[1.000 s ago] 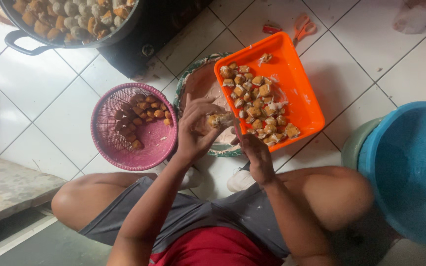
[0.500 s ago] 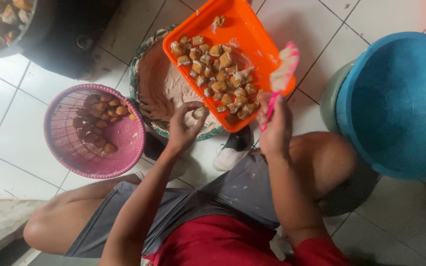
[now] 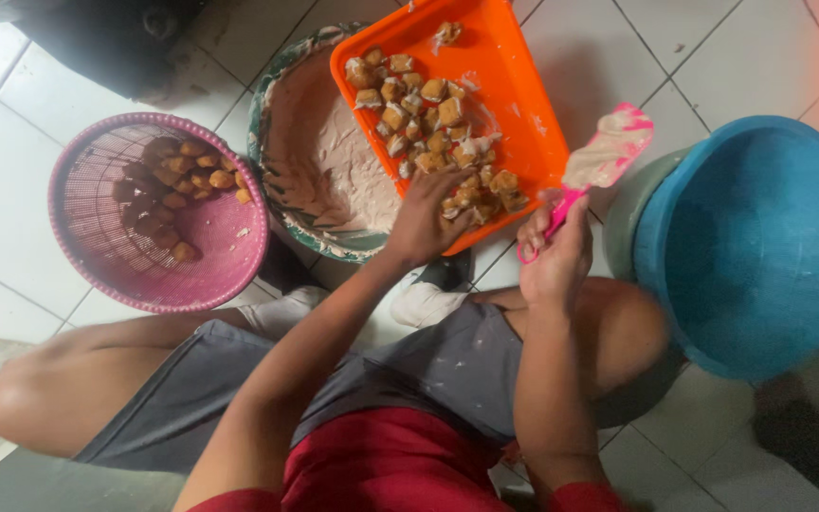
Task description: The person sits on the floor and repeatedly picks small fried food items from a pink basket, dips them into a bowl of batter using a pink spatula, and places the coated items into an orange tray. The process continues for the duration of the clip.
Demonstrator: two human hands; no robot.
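Many golden-brown filled tofu puffs (image 3: 433, 123) heaped on orange tray (image 3: 514, 104), paste-smeared pink spatula (image 3: 599, 161)

The tray (image 3: 514, 104) is orange, holding golden-brown tofu puffs (image 3: 433, 123). The perforated basket (image 3: 158, 213) is pink, the basin (image 3: 751, 246) blue. The spatula (image 3: 594, 166) is pink, the floor tiles (image 3: 732, 57) white.
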